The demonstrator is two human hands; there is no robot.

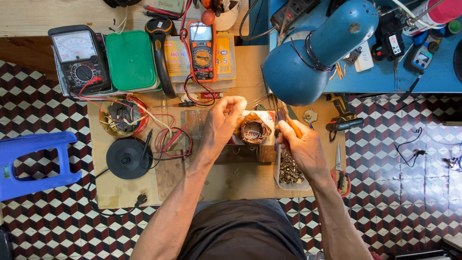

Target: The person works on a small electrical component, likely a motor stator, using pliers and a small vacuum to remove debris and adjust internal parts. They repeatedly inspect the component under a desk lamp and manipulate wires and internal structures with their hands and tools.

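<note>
Copper coil [254, 129] between raised hands

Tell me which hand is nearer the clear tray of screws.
Right. The right hand sits directly over the clear tray of screws, gripping an orange-handled tool; the left hand is farther left, beyond the copper coil.

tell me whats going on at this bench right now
A person sits at a small wooden workbench and works on a copper wire coil in the middle of it. The left hand is raised over the coil, fingers pinched as if on a thin wire, too fine to make out. The right hand grips an orange-handled tool beside the coil. A digital multimeter, an analog meter and a blue lamp stand behind.
</note>
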